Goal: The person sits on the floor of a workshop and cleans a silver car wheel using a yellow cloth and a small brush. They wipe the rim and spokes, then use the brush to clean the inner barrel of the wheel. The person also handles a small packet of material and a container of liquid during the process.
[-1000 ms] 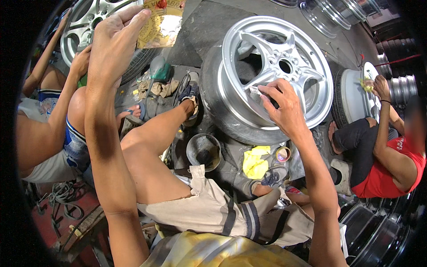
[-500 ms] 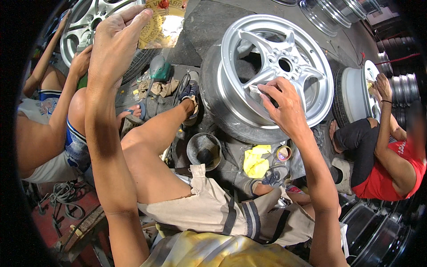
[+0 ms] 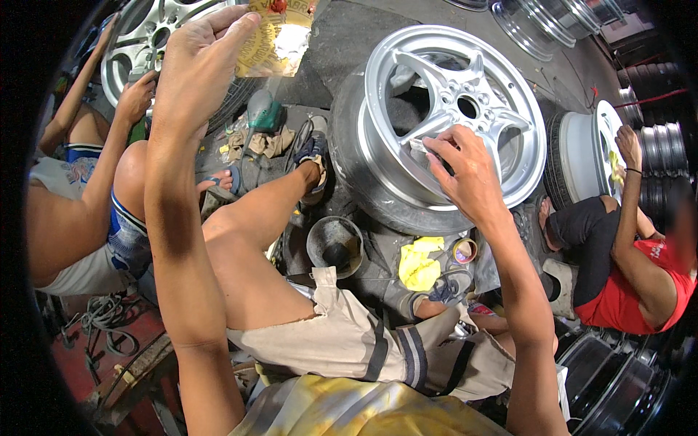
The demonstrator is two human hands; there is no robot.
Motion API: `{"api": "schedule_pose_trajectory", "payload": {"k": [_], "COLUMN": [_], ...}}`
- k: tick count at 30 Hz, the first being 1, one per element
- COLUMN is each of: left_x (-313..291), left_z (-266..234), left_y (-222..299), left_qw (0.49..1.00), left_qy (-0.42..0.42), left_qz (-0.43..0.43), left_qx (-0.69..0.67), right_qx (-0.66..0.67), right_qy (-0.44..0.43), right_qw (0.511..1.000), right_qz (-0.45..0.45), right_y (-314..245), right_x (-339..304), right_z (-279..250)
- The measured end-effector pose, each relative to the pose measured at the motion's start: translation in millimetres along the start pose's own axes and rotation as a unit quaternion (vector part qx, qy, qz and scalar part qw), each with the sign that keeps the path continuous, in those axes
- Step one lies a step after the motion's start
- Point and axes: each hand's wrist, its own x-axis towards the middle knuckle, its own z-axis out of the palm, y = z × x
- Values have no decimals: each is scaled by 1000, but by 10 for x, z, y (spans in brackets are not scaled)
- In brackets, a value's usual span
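My left hand (image 3: pixel 196 73), raised at the upper left, pinches a thin yellow sheet (image 3: pixel 275 62) between thumb and fingers. The sheet has print on it, a white glaring patch and a red dab near its top. A silver alloy wheel rim (image 3: pixel 378 138) leans tilted on a black tire (image 3: pixel 349 167) in front of me. Over the near left spoke, my right hand (image 3: pixel 462 171) has its thumb and fingers bent around a small pale flat piece (image 3: pixel 418 147). That piece is partly hidden by the fingers; its kind I cannot make out.
Between my legs and the tire stands a dark bucket (image 3: pixel 334 247). Near it lie a yellow cloth (image 3: pixel 420 265) and a tape roll (image 3: pixel 464 251). A green-grey power tool (image 3: pixel 263 112) lies farther left. People work on other wheels at both sides, one in a red shirt (image 3: pixel 632 291).
My left hand and the yellow sheet have shifted slightly to the right. The right hand stays at the same spoke. The red-shirted person's hands have moved a little lower.
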Motion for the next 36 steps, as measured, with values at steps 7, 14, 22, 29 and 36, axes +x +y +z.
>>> {"api": "schedule_pose_trajectory", "payload": {"k": [7, 14, 22, 29, 36], "left_x": [-13, 0, -257, -597, -955], "left_z": [17, 65, 850, 1988, 3049], "left_y": [9, 19, 420, 844, 1446], "left_qw": [1000, 999, 973, 865, 775], "left_qy": [-13, -17, -218, -446, -597], "left_qz": [16, 25, -56, -178, -98], "left_qx": [6, 12, -52, -144, -181], "right_qx": [-8, 4, 73, 210, 271], "right_qy": [-7, 0, 27, 140, 180], "right_qw": [1000, 1000, 974, 921, 870], "right_qz": [-2, 15, 214, 297, 371], "right_y": [-14, -37, 12, -36, -185], "right_x": [-7, -110, -671, -1390, -2094], "right_z": [-4, -136, -936, -1837, -2256]}}
